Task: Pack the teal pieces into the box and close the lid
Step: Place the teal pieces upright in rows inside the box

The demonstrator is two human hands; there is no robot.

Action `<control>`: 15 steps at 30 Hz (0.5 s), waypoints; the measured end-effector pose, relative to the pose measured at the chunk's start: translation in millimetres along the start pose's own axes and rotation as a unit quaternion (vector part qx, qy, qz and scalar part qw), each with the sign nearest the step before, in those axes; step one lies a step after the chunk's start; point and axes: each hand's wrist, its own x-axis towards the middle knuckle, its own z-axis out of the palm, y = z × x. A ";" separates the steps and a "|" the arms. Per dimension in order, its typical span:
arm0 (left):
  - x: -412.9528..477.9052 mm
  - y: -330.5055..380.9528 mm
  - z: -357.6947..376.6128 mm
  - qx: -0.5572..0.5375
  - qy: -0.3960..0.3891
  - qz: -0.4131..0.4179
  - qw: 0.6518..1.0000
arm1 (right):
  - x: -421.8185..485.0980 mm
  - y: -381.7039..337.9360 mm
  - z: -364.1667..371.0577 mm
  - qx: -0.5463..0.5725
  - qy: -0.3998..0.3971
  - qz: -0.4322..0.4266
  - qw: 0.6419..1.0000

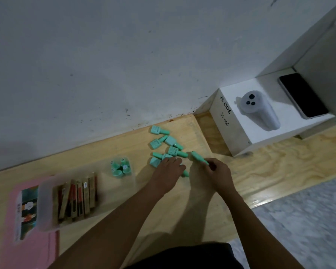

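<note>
From my remote seat I look down on a wooden tabletop point(124, 144) that runs along a scuffed white wall point(105, 65). The loose teal pieces point(171, 141) lie scattered in a cluster near the wall edge, some touching and pointing different ways. The left hand point(168, 167) is spread, its fingers straight and laid on the nearest pieces of that cluster. The right hand point(214, 171) sits just beside it, fingers curled, pinching a single teal piece point(198, 157) by one end so that it juts out toward the cluster. Another stray piece point(185, 173) peeks out between the two hands; I cannot tell whether either hand touches it.

The small clear box point(121, 167) stands to the left of the hands, apart from the cluster, with a few teal pieces inside. I cannot make out its lid.

Farther left a clear tub point(47, 200) holds a row of brown and red sticks, and it rests partly on a pink sheet point(12, 210). To the right a white carton point(239, 136) with handwriting on its side carries a dark phone point(303, 95).
</note>
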 end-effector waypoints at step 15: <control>-57.4 -15.2 -71.5 -0.786 0.147 -0.381 0.463 | -21.7 -78.0 -6.5 0.172 -0.041 0.001 0.984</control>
